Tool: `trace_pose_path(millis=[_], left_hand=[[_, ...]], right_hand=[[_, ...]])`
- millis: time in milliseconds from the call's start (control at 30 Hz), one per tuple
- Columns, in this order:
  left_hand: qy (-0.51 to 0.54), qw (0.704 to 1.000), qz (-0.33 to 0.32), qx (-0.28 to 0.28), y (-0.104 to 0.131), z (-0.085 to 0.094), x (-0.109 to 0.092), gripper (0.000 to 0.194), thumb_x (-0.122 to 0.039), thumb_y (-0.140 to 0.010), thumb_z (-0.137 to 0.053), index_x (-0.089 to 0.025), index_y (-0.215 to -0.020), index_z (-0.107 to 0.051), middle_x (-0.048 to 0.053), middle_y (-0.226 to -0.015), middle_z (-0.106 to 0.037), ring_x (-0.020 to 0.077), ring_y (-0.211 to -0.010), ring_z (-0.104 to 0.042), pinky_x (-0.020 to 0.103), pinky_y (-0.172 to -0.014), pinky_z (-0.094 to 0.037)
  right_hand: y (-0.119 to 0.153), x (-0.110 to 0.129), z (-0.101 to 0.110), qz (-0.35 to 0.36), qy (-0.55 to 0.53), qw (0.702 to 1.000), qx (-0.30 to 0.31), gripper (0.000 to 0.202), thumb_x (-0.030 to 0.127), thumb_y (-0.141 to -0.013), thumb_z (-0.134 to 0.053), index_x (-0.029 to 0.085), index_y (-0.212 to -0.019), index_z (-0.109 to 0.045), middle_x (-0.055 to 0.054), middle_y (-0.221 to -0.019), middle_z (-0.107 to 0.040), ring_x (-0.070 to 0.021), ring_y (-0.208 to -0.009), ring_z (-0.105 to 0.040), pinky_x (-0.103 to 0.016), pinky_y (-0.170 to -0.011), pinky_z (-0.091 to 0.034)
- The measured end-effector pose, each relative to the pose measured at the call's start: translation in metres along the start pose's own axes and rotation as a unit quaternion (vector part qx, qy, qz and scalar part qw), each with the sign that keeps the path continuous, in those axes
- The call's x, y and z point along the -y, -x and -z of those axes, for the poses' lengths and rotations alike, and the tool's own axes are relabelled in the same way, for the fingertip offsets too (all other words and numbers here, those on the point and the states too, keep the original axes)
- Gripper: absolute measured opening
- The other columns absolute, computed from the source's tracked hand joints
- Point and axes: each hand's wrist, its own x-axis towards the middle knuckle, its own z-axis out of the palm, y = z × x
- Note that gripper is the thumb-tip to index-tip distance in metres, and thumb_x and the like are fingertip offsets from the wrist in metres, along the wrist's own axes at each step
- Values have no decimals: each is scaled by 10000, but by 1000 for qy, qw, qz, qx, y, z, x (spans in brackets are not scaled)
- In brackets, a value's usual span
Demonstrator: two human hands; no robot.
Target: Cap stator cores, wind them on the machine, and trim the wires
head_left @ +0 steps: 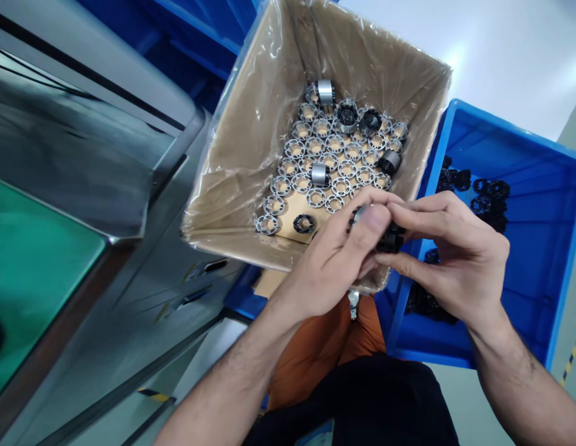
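My left hand (337, 260) is closed around a silver stator core (357, 214), thumb across its side, above the near right edge of the carton. From the right, my right hand (459, 257) pinches a black plastic end piece (391, 240) at the core's end; my fingers hide where the two meet. Below, in the plastic-lined carton (241, 142), silver ring-shaped stator cores (335, 144) stand in rows. Several cores with black ends, one of them a core lying on its side (320, 175), rest on top. A black-faced ring (304, 223) sits on the cardboard near the front.
To the right, a blue bin (543, 248) contains clusters of black plastic pieces (490, 201). Grey metal equipment with a green surface (41, 266) stands on the left. More blue bins (199, 25) are behind the carton, and a white surface (511, 56) lies at the upper right.
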Motion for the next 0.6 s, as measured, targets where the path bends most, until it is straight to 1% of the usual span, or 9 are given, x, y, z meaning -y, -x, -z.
trace_pose_path(millis=[100,167,233,300,367,433,467,533,600], left_hand=[[39,999,-1,30,-4,5,-1,368,-590,-1199,-704,-306,-1432,-727,-26,-801,-630,132,-613,-577,255,-573,-513],[1,1000,-18,0,-6,12,-4,389,-593,-1180,-722,-293,-1429,-713,-12,-857,-672,154,-665,-636,286,-621,-563],[-113,991,-38,-64,-3,24,-13,375,-577,-1152,-753,-279,-1375,-707,0,-930,-685,160,-719,-642,303,-673,-575],[-292,952,-26,-94,4,40,-28,329,-535,-1121,-774,-257,-1285,-707,9,-964,-687,173,-767,-639,328,-753,-582],[-457,888,25,-36,10,57,-46,339,-543,-1093,-755,-243,-1249,-730,37,-1020,-727,224,-876,-698,391,-901,-613],[-565,820,88,36,12,70,-61,486,-628,-1080,-709,-229,-1353,-758,105,-1201,-779,323,-1101,-769,504,-1094,-625],[-611,783,113,41,10,75,-65,582,-662,-1087,-680,-202,-1437,-751,157,-1323,-780,375,-1233,-771,556,-1181,-606],[-712,681,169,14,1,80,-68,674,-610,-1129,-619,-116,-1582,-692,255,-1499,-745,433,-1402,-745,582,-1262,-579],[-785,570,241,0,-13,80,-63,547,-397,-1140,-584,-53,-1540,-728,302,-1464,-784,446,-1367,-786,551,-1200,-618]], right_hand=[[-3,-1,1,-33,-41,999,12,389,339,-941,-1064,402,-1305,-942,-22,-1225,-891,-225,-1121,-842,-354,-855,-767],[-6,-4,1,-56,-73,996,-3,260,384,-956,-1050,364,-1192,-943,-32,-1244,-884,-229,-1154,-846,-343,-847,-772],[-8,-7,0,-63,-93,993,-43,215,443,-949,-1051,337,-1081,-918,-42,-1272,-875,-247,-1200,-852,-359,-859,-786],[-9,-10,-2,-70,-108,989,-77,282,524,-933,-1055,323,-1031,-882,-43,-1250,-870,-250,-1175,-860,-371,-855,-794],[-9,-12,-5,-90,-138,982,-91,357,607,-942,-1030,312,-1020,-845,-29,-1123,-864,-218,-1029,-866,-348,-808,-787],[-9,-15,-9,-119,-174,973,-89,415,675,-978,-976,297,-1027,-813,-2,-980,-839,-167,-831,-838,-305,-739,-767],[-9,-16,-11,-132,-189,969,-85,440,702,-993,-949,289,-1037,-804,7,-938,-831,-149,-765,-823,-287,-710,-758],[-9,-18,-14,-148,-208,964,-78,456,709,-1010,-926,275,-1088,-811,7,-936,-849,-137,-732,-830,-262,-684,-751],[-10,-21,-17,-153,-217,961,-79,405,633,-1027,-935,267,-1167,-835,-1,-975,-878,-136,-751,-852,-248,-683,-752]])
